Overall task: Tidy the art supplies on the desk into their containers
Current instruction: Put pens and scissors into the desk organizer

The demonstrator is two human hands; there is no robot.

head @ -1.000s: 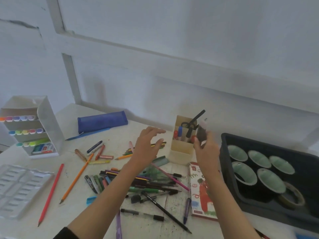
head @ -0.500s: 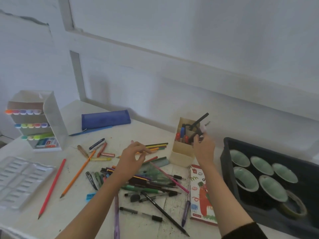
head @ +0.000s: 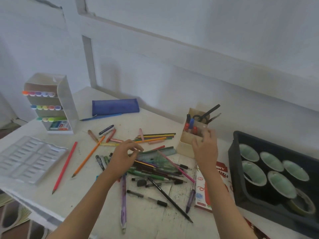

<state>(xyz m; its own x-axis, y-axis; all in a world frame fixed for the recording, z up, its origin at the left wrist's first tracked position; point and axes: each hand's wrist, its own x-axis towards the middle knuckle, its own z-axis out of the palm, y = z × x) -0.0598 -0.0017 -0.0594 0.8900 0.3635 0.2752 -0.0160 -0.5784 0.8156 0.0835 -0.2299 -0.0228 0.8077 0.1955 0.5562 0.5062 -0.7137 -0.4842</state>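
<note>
The cream cardboard pen holder (head: 186,147) stands upright with markers and black scissors (head: 205,116) inside. The dark plastic bin (head: 234,169) holds 5 green-lined rolls (head: 279,183). The tiered organizer (head: 66,104) carries 3 rows of highlighters (head: 45,107). The right hand (head: 205,150) is at the holder's front, fingers loose and empty. The left hand (head: 124,157), loosely curled and empty, hovers over the heap of pens and pencils (head: 155,171) on the white table (head: 82,195).

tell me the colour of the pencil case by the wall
Dark blue: the pencil case shows best in the head view.
</note>
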